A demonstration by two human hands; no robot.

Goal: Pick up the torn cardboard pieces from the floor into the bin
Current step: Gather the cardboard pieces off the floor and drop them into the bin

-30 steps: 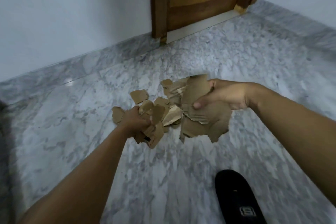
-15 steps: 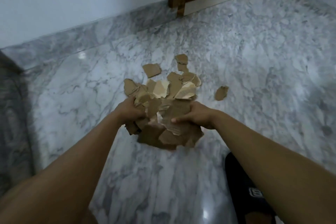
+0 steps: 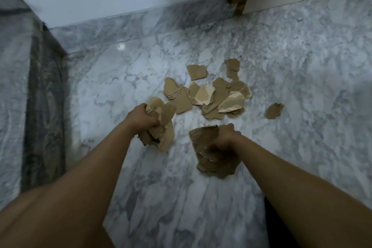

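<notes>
Though left hand [image 3: 141,119] and right hand [image 3: 225,139] have parted, each grip clutches cardboard pieces [image 3: 214,166].

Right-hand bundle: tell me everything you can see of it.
The bundle is several brown cardboard pieces with ragged torn edges, overlapping loosely, with a pale torn edge showing. The right hand grips its upper part, and the larger pieces hang below the hand. It is apart from the pile on the floor, nearer the camera.
</notes>
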